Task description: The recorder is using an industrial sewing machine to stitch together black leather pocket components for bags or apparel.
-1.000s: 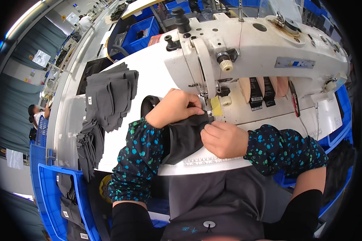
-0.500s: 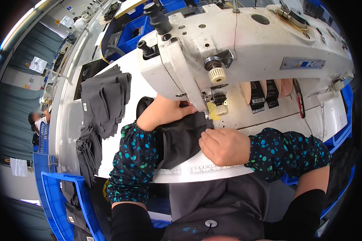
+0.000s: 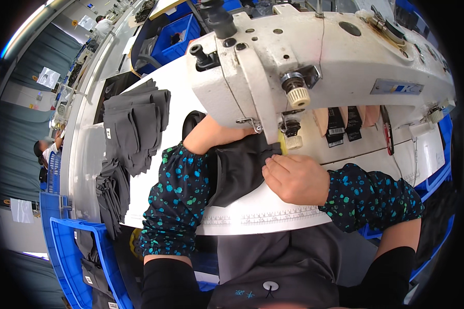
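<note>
A dark grey fabric piece (image 3: 239,172) lies wrinkled on the white sewing table (image 3: 258,219), its far right end by the needle area of the sewing machine (image 3: 340,62). My left hand (image 3: 219,135) is closed on the fabric's far edge, its fingertips partly hidden behind the machine's head. At the near right corner, my right hand (image 3: 298,179) has its fingers curled together on the fabric, just in front of the presser area. Patterned dark sleeve covers reach over both forearms.
Stacked dark grey pieces (image 3: 136,123) lie on the left, with more bunched pieces (image 3: 113,193) nearer. Black labels (image 3: 335,127) and red-handled snips (image 3: 386,131) sit under the machine arm. Blue crates stand at lower left (image 3: 62,252) and behind (image 3: 178,38). A person (image 3: 47,152) sits far left.
The view has shifted, so the machine appears further right. Both hands and the fabric have moved slightly right and away from me. My left fingertips have gone further behind the machine's head.
</note>
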`<action>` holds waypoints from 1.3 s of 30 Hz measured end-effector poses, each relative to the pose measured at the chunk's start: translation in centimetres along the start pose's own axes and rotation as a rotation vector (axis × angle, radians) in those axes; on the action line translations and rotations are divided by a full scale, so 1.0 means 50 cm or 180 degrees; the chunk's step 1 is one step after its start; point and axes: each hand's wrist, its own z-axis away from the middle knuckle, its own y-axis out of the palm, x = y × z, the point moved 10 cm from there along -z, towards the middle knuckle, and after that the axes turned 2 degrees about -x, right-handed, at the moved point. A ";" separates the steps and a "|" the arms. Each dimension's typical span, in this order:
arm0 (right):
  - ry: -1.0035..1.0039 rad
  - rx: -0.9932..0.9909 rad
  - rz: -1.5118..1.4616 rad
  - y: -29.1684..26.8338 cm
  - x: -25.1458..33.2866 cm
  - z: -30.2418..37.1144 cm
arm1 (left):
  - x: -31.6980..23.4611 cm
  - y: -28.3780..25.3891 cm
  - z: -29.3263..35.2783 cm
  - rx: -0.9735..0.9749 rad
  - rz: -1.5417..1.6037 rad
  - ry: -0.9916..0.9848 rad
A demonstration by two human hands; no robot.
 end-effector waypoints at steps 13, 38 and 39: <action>0.0223 -0.0074 0.0344 -0.006 0.001 0.006 | -0.179 -0.093 0.098 -0.0880 -0.2491 -0.0268; 0.0630 0.0104 0.0263 0.031 -0.044 -0.002 | -0.103 0.035 0.127 -0.0964 -0.1682 0.0266; 0.0641 0.0117 0.0267 0.031 -0.048 -0.003 | -0.097 0.033 0.121 -0.0965 -0.1708 0.0258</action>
